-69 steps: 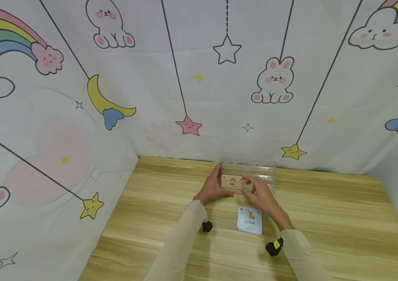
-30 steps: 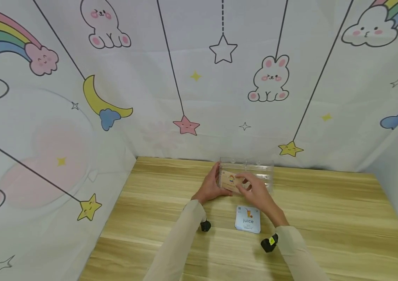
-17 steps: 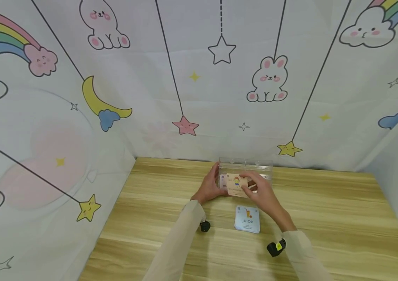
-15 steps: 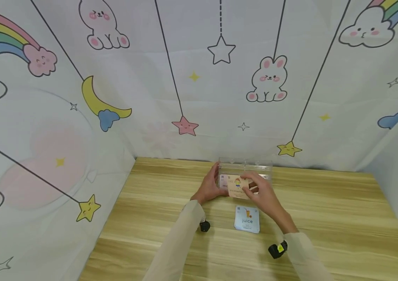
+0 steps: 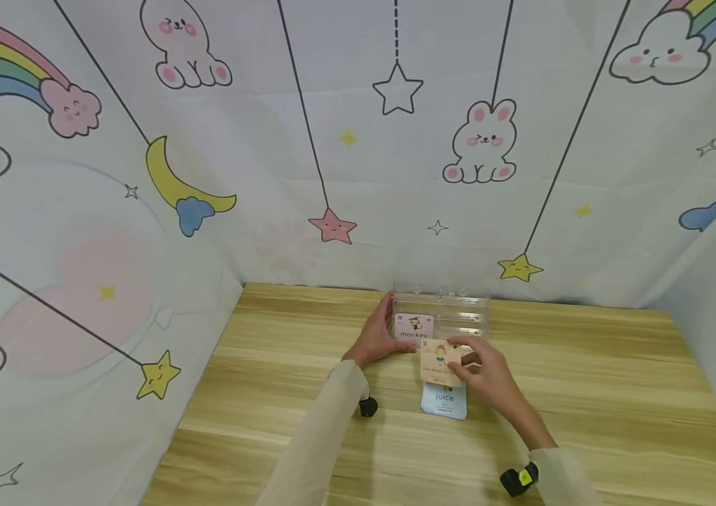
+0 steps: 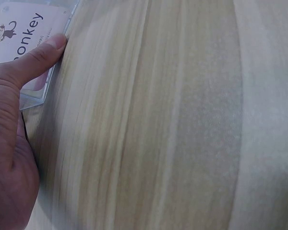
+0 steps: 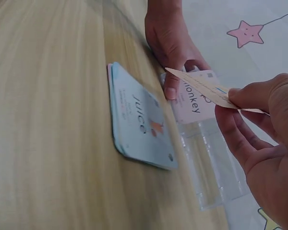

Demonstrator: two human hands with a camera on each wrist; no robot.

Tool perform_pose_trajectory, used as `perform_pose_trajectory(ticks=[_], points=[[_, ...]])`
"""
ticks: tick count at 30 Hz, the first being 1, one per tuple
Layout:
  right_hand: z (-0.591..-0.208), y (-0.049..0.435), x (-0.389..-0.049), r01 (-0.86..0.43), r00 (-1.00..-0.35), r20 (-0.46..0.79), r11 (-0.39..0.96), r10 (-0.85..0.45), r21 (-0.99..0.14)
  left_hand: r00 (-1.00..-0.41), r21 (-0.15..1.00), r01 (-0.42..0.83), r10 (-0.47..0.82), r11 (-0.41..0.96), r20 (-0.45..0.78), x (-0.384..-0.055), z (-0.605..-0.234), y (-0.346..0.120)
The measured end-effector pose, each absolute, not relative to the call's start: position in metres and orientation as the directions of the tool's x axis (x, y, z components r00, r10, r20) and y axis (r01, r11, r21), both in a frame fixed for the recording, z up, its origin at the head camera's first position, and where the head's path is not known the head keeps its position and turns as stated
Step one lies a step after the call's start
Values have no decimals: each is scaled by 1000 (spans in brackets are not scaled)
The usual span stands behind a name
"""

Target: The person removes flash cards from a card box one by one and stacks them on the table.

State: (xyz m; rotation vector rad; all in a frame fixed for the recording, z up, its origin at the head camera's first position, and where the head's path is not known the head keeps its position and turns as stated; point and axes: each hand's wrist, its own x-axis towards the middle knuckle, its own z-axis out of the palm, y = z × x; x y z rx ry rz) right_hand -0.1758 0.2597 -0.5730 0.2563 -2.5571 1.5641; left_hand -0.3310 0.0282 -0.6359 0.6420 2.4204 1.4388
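Note:
My right hand [image 5: 490, 372] pinches an orange flash card [image 5: 440, 365] with a cartoon child on it, thumb on one face and fingertips on the other. The card is held above a stack of flash cards [image 5: 445, 407] with "juice" on top and overlaps it in the head view. My left hand [image 5: 374, 339] grips the left end of a clear plastic card holder [image 5: 471, 303], its thumb [image 6: 41, 56] along the front edge. In the holder's front left compartment is a pink "monkey" flash card [image 5: 413, 325], partly under that thumb in the left wrist view.
The holder stands at the back of a wood-grain table [image 5: 307, 309], close to a white curtain [image 5: 395, 260] printed with stars and rabbits. Other compartments of the holder lie right of and behind the monkey card.
My right hand has lifted the orange card out of the holder and brought it forward over the juice stack. The monkey card behind it has come into view. My left hand stays on the holder.

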Motion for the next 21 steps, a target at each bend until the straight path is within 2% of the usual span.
perform_pose_trajectory(ticks=[15, 21], points=[[-598, 263, -150, -9, -1000, -3, 409, -28, -912, -868, 886, 240, 497, 398, 12, -331, -634, 28], [-605, 263, -147, -54, -998, 38, 480, -44, -876, -866, 886, 245, 499, 394, 18, -331, -635, 28]])
